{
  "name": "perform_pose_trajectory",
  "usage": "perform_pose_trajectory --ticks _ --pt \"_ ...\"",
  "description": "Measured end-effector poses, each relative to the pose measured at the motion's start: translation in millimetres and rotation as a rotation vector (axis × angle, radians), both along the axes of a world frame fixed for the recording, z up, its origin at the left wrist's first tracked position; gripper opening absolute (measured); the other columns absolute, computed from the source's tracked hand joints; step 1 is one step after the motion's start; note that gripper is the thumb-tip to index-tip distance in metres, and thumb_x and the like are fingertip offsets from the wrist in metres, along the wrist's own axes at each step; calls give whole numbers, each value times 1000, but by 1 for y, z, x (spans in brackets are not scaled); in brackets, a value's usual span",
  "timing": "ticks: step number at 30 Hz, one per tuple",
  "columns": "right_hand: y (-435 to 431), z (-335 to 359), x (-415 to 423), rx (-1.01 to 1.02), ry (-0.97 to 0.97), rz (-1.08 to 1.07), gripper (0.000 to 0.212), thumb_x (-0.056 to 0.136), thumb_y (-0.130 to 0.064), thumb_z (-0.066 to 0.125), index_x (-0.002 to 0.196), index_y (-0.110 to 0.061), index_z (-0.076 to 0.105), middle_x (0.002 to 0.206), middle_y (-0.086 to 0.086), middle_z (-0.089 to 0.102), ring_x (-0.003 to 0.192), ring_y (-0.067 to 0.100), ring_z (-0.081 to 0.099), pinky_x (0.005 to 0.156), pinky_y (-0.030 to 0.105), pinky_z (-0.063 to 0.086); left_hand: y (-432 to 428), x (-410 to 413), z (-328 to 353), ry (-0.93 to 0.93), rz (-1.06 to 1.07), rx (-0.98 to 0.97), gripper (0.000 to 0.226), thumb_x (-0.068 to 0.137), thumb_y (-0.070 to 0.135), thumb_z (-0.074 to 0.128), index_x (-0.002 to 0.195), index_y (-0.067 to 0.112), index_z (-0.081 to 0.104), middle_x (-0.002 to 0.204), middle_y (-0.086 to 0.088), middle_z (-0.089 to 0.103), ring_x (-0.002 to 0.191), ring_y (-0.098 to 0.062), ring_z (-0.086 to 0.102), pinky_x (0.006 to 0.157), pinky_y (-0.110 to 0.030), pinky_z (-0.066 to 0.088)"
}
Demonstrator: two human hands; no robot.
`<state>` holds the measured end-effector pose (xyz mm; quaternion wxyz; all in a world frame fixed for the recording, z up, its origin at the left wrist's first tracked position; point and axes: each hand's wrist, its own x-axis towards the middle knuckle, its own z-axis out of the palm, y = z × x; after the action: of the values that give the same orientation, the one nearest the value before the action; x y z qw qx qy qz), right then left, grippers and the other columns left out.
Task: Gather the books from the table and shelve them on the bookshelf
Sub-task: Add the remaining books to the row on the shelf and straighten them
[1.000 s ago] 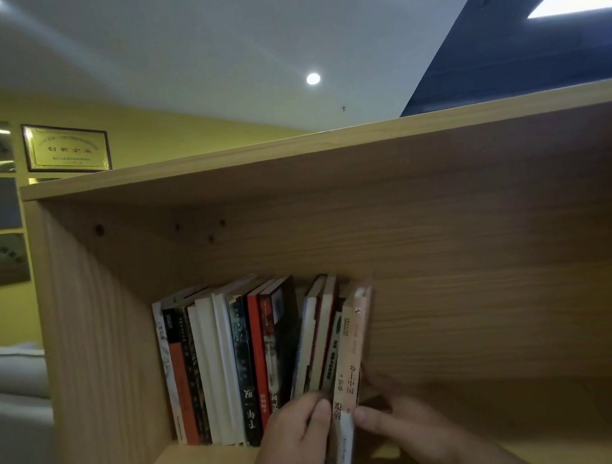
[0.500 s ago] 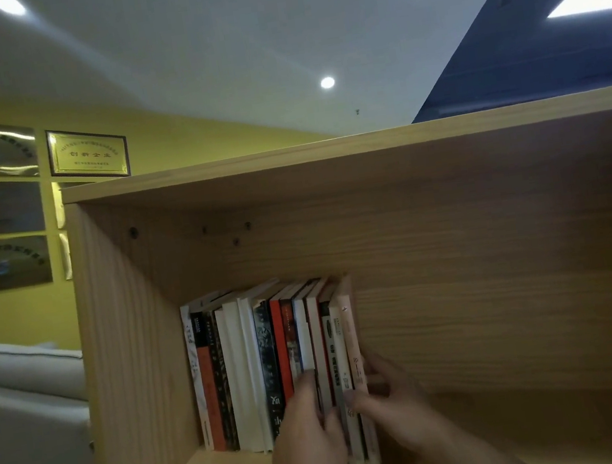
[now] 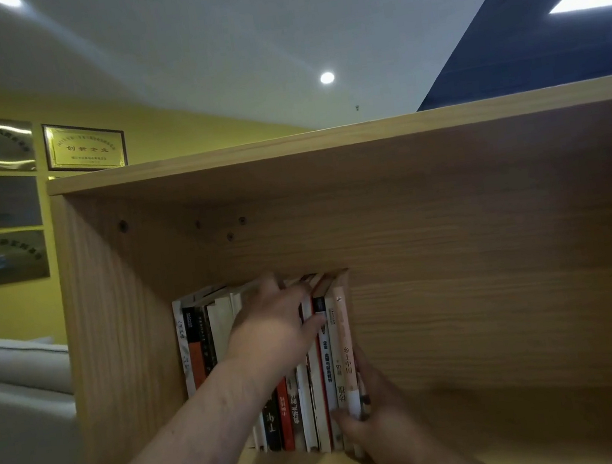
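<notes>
While the left hand (image 3: 274, 326) and right hand (image 3: 379, 418) grip upright books (image 3: 194, 345), wooden bookshelf (image 3: 439, 126), yellow wall (image 3: 9, 313), gold plaque (image 3: 85, 146), grey sofa (image 3: 12, 363).

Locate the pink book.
Head view, lower centre: the pink book stands upright at the right end of the row, with the right hand gripping its foot.
</notes>
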<state>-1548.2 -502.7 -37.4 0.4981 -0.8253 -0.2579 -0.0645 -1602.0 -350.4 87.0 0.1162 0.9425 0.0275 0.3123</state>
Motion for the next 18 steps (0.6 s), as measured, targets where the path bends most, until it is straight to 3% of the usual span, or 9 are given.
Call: perform_pose_trajectory --ticks 3,6,8,10,13,15,17,18 --pt "-2 -2 2 8 -9 -6 98 84 -38 74 152 -63 9 135 -27 57 112 -8 61 98 21 53 -4 2 -3 -72 21 -17 42 93 47 60 128 23 60 137 -5 42 114 -23 55 93 -32 53" --pt "-6 -1 2 39 -7 21 91 89 -30 74 151 -61 15 119 -35 55 93 -21 60 73 2 48 -11 1 -7 -145 32 -60 34 94 36 62 120 15 65 136 -5 43 107 -22 60 85 -27 53" --pt "-7 -1 3 51 0 38 88 90 -25 74 149 -60 19 117 -37 54 93 -27 57 70 -3 46 -13 0 -8 -180 20 -103 31 92 30 64 118 13 67 134 -4 46 104 -22 61 84 -26 53" --pt "-6 -3 4 56 1 34 89 88 -28 75 151 -61 21 128 -31 57 108 -19 58 85 2 48 -12 -3 -7 -188 6 -139 32 90 26 66 120 13 69 133 -3 47 104 -21 62 82 -24 52" --pt "-4 -4 3 55 21 17 84 87 -32 75 138 -73 21 133 -27 58 117 -6 59 103 25 52 -10 -12 -9 -193 -10 -214 46 86 27 69 131 19 64 141 0 45 103 -19 64 82 -28 57" --pt "-4 -4 3 48 23 16 84 88 -32 74 135 -75 19 132 -26 57 118 -2 60 104 31 53 -9 -20 -13 -249 -8 -245 51 85 30 70 135 24 61 142 4 44 97 -10 60 74 -22 54" --pt "-5 -3 3 28 7 7 87 87 -35 75 146 -66 19 129 -25 51 118 1 60 102 32 55 -11 -25 -23 -279 -20 -361 55 85 33 72 137 28 53 136 10 44 85 2 50 67 -11 43" --pt "-6 -4 4 13 -4 0 90 86 -38 76 150 -61 18 128 -24 48 117 2 59 100 30 56 -13 -25 -30 -268 -28 -458 58 84 36 73 136 28 48 130 14 46 83 4 51 67 -12 46"
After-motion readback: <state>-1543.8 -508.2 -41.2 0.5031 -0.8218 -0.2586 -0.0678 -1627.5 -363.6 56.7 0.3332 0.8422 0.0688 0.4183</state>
